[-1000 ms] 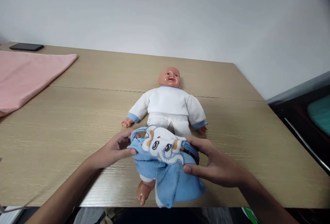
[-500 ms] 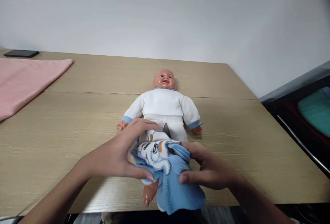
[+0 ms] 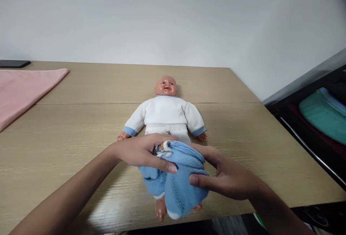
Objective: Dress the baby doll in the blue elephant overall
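Note:
A baby doll (image 3: 165, 110) in a white top with blue cuffs lies on its back, head away from me and feet towards me. Over its lower legs is a blue fleecy garment (image 3: 180, 188), bunched up, with a bit of white and orange pattern showing at its upper left. My left hand (image 3: 146, 152) grips the garment's bunched upper edge, thumb on top and fingers behind. On the other side my right hand (image 3: 221, 173) pinches the cloth between thumb and fingers. Both doll feet stick out below the garment; the lower legs are hidden.
The doll lies on a light wooden table (image 3: 81, 137) with a seam across it. A pink cloth (image 3: 24, 91) is at the left, with a dark flat object (image 3: 13, 63) behind it. At the right, beyond the table edge, sits folded green fabric (image 3: 321, 114).
The garment has been gathered up, hiding most of its white pattern. My left hand has moved right and closed on it. A second doll foot now shows. The view has shifted slightly.

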The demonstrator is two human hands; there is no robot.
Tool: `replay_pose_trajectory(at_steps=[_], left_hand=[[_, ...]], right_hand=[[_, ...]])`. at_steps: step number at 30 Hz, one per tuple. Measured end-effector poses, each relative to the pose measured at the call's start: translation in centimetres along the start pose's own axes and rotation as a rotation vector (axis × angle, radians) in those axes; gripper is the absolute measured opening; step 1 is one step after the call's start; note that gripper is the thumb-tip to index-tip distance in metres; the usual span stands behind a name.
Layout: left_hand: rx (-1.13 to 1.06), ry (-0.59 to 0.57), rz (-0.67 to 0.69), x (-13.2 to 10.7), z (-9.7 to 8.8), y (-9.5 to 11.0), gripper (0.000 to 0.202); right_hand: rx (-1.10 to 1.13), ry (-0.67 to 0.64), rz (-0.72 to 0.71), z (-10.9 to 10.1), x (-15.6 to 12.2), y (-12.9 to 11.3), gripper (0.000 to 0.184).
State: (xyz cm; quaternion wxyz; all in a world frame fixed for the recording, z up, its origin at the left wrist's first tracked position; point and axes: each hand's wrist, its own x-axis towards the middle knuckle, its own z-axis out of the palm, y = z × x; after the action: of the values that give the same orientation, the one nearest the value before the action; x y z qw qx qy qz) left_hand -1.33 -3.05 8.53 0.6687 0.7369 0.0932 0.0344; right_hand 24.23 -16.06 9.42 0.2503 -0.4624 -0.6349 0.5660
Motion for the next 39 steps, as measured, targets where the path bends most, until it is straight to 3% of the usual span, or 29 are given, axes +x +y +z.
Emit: replay_pose_trajectory(at_steps=[3, 7, 12, 18, 23, 25, 29, 31, 34, 36, 39], left_hand=[[-0.235, -0.038, -0.040, 0.3, 0.3, -0.4, 0.035], [-0.228, -0.037, -0.052, 0.8, 0.4, -1.4, 0.038], [-0.121, -0.150, -0.169, 1.0, 0.6, -2.3, 0.039], [-0.044, -0.235, 0.007, 1.2, 0.7, -2.7, 0.052], [-0.093, -0.203, 0.061, 1.3, 0.8, -3.1, 0.020], [-0.171, -0.186, 0.049, 1.2, 0.9, -3.2, 0.019], [-0.200, -0.151, 0.086, 1.1, 1.0, -2.9, 0.028], [-0.209, -0.140, 0.051, 1.0, 1.2, -2.5, 0.035], [-0.247, -0.095, -0.045, 1.1, 2.1, -1.7, 0.043], [-0.196, -0.007, -0.085, 1.3, 2.9, -1.3, 0.035], [-0.089, 0.079, -0.137, 1.5, 3.7, -1.1, 0.024]], right_hand=[[0.152, 0.033, -0.041, -0.3, 0.9, 0.9, 0.051], [0.214, 0.034, 0.047, -0.9, 2.1, 1.5, 0.055], [0.100, -0.245, 0.187, -1.6, 1.7, 1.0, 0.039], [0.331, -0.168, 0.095, -1.3, 1.3, 2.2, 0.045], [0.410, -0.117, 0.185, -0.6, 0.8, 3.0, 0.051], [0.427, -0.144, 0.209, -0.2, 0.5, 2.7, 0.054], [0.504, -0.237, 0.232, 0.6, -0.1, 1.8, 0.078], [0.451, -0.160, 0.238, 1.1, -0.2, 1.5, 0.075], [0.293, 0.059, 0.206, 1.9, -0.2, 1.1, 0.052], [0.215, 0.195, 0.159, 2.3, -0.2, 1.2, 0.044], [0.188, 0.283, 0.126, 2.5, -0.3, 1.8, 0.040]])
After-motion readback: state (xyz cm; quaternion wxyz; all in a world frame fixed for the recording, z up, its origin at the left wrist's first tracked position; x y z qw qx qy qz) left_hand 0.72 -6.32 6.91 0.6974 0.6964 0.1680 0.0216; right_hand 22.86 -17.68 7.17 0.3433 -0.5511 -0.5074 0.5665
